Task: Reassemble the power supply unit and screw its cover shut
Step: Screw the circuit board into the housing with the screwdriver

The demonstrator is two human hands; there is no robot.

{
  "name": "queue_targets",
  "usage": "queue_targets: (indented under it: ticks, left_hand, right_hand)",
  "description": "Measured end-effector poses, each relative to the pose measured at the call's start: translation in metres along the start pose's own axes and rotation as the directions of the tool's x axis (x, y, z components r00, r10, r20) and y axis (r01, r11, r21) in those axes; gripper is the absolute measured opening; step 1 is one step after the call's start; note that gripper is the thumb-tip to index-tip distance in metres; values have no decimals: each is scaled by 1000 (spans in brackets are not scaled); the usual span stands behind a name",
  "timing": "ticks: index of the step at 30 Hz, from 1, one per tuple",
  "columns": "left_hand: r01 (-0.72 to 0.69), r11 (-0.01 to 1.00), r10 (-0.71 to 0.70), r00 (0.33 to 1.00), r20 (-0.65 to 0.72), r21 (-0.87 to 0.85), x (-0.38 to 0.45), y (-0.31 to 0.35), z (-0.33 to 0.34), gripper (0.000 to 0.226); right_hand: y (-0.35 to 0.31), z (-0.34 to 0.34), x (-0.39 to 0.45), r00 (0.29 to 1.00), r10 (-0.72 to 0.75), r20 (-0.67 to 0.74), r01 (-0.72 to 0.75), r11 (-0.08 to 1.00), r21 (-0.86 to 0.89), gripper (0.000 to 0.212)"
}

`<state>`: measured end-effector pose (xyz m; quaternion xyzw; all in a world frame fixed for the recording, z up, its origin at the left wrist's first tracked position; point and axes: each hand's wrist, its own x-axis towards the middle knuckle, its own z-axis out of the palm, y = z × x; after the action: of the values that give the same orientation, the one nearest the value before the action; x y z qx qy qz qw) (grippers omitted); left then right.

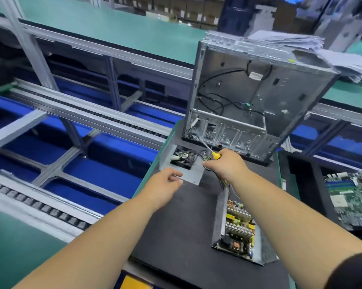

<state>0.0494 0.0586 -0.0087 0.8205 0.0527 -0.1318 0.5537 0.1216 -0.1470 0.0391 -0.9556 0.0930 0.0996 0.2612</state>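
Head view: R hand grips screwdriver, tip up-left; L hand loose by PSU cover.

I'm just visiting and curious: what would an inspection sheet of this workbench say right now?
Surface: black mat on a green bench, partly bare.
Job's things: open power supply base with its circuit board exposed; grey cover with fan lying apart from it, beyond.
Clutter: empty computer case standing at the mat's far end; motherboard in a tray at right.
Hands: left hand reaching to the cover's near edge; right hand gripping a yellow-handled screwdriver and some wires.
Cables: wire bundle running from the base up to the right hand.
Surroundings: conveyor rails and blue bins at left.
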Motion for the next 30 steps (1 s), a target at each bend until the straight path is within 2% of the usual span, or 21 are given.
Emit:
queue_targets:
  ticks: [2, 6, 11, 13, 16, 19, 24, 26, 28, 30]
  left_hand:
    - [0, 1000, 0, 1000, 30, 0, 5, -5, -6, 20]
    - [1, 1000, 0, 998, 59, -4, 14, -18, -18, 19]
    - [25, 1000, -23, 996, 90, -17, 19, -26, -23, 17]
    - [31, 999, -29, 995, 100, -21, 18, -25, -19, 17]
    - [31, 1000, -30, 993, 118, -7, 14, -20, -4, 16]
    - [6, 1000, -11, 978, 210, 28, 4, -13, 23, 19]
    - [-91, 967, 1, 937, 349, 240, -13, 9, 77, 58]
    - [-123, 932, -7, 934, 357, 340, -17, 17, 92, 61]
    - [-133, 907, -4, 946, 323, 401, -20, 25, 102, 56]
    - [-117, 892, -2, 965, 263, 436, -21, 33, 108, 48]
  right_hand:
    - [-6, 7, 8, 999, 39, 5, -38, 995, -96, 43]
    - [-14, 16, 20, 992, 110, 54, -102, 986, -133, 43]
    - [-14, 13, 23, 991, 123, 52, -118, 989, -92, 15]
    - [-8, 7, 20, 993, 101, 63, -99, 994, -37, 13]
    - [9, -5, 14, 997, -7, 75, 5, 1000, 28, 20]
    - [24, -18, 8, 987, -119, 105, 119, 993, 6, 21]
    - [41, -30, -1, 916, -337, 217, 381, 900, -210, 19]
    - [47, -30, -6, 893, -368, 260, 436, 852, -290, 18]
    - [52, -30, -9, 867, -400, 295, 487, 804, -340, 9]
    - [55, -30, -12, 830, -445, 337, 553, 740, -383, 9]
